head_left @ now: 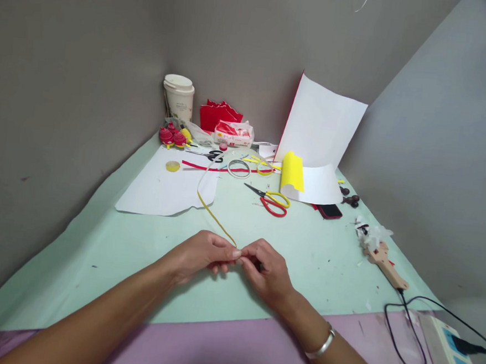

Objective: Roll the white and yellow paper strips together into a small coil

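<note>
My left hand [211,253] pinches the near end of a narrow paper strip [216,219] between thumb and finger. The strip is yellow near my hands and pale further off, curving up and away over the table. My right hand [267,269] is closed in a pinch, its fingertips meeting the left ones at the strip's end. What lies exactly between the fingertips is mostly hidden. Beyond the hands lie scissors [269,199] with one yellow and one red handle, blades pointing left.
White paper [171,188] lies at left with a tape roll [172,166]. Behind are a red strip [194,165], a tape ring [239,169], red ornaments [173,137] and a lidded cup [178,97]. At right are yellow crepe paper [292,171], a phone [329,211] and a corded glue gun [389,267].
</note>
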Available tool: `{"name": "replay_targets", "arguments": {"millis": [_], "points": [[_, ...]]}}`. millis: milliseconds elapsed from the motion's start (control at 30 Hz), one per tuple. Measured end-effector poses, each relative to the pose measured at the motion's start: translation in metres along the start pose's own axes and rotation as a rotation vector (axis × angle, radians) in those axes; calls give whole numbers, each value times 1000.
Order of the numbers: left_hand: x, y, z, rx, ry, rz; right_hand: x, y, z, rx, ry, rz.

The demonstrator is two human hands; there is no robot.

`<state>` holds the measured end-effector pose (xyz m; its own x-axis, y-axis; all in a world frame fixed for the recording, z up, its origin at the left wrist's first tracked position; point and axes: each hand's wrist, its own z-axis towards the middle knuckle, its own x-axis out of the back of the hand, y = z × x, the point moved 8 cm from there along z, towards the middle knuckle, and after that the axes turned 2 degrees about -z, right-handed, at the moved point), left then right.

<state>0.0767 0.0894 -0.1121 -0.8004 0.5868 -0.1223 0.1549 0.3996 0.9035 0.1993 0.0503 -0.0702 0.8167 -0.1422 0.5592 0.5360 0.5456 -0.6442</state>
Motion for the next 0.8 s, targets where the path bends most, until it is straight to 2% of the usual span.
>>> {"name": "replay_targets", "arguments": {"millis": [133,333,800], "points": [[0,2,-1,-15,19,26,-1,-2,0,7,-7,1],[-1,-2,1,-11,77,-63,6,-5,0,8,112,-78],[-3,1,-2,10,-86,-2,0,-5,-1,42,8,-9]]}}
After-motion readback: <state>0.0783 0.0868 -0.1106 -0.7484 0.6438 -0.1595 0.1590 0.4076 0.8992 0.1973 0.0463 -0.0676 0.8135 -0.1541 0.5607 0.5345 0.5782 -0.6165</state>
